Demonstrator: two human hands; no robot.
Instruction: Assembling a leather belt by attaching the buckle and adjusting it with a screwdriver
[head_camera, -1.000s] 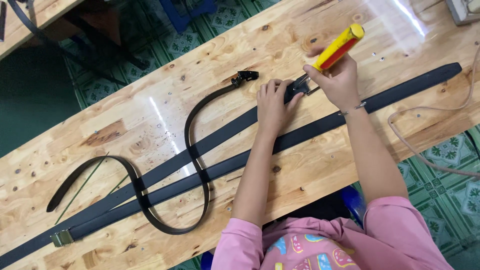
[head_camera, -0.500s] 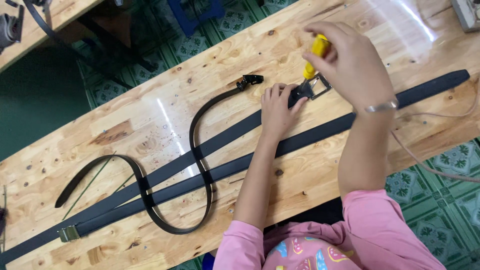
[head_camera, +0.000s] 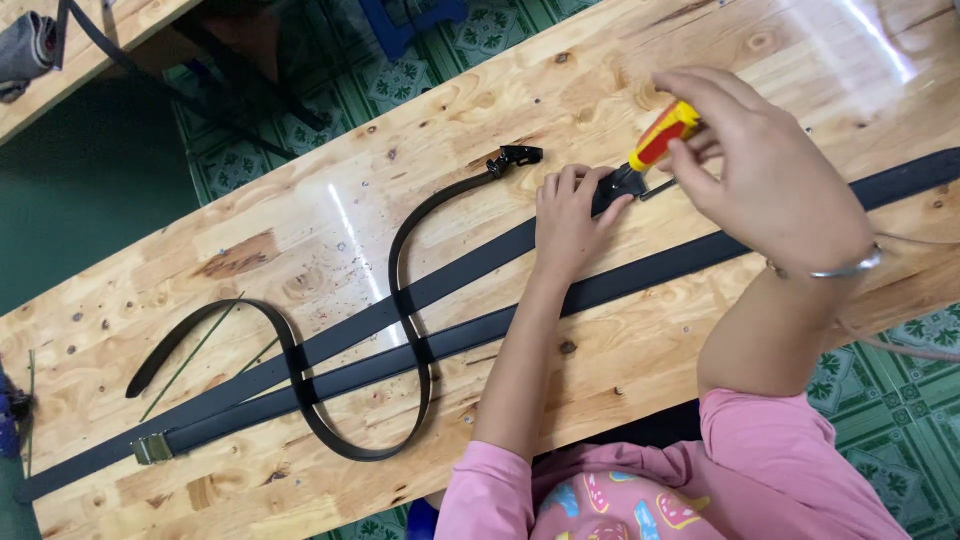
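Black belt straps run in a long diagonal across the pale wooden bench (head_camera: 250, 250), from the lower left of the frame to the right edge, and the work sits right of centre in the upper half. The left hand (head_camera: 568, 212) lies flat with fingers spread, pressing the upper strap (head_camera: 470, 268) down just beside a dark metal buckle (head_camera: 625, 182). The right hand (head_camera: 760, 165) is closed around a screwdriver (head_camera: 665, 135) with a yellow and red handle, fingertips pinching the grip, its tip angled down onto the buckle. A second strap (head_camera: 640, 276) lies parallel below, ending in a brass-coloured clasp (head_camera: 152, 448) at lower left, and a thinner belt (head_camera: 405, 300) loops over both in an S, its black clip (head_camera: 515, 156) resting just left of the left hand. The risk, as I judge it, is the tip skidding off the small buckle toward the left fingertips, which touch it; a shifting strap or slanted pressure would cause that, or scar the leather.
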